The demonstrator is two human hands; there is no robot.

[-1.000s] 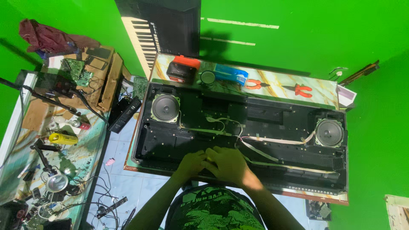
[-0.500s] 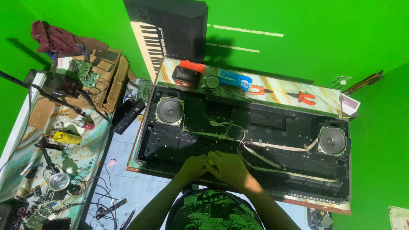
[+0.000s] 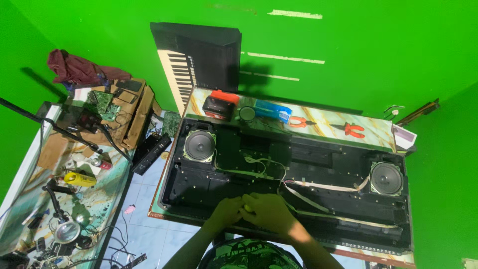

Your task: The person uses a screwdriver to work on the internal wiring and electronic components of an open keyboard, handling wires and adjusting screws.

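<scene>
Left hand [image 3: 225, 211]: curled, meets the right at the near edge of the open keyboard shell [image 3: 298, 179].
Small yellow item [image 3: 245, 207]: pinched between both grips, probably a tool handle; mostly hidden.
Right hand [image 3: 269, 213]: closed over it, equally near.
Shell axis: long, left–right along the worktop [image 3: 318, 122].

Black keyboard shell [image 3: 308, 164], green wall [image 3: 373, 45], orange pliers [image 3: 354, 130], perhaps a yellow tool [image 3: 246, 207].

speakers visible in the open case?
2: left speaker at the case's far-left corner, right speaker near its right end. None hidden that I can see.
</scene>
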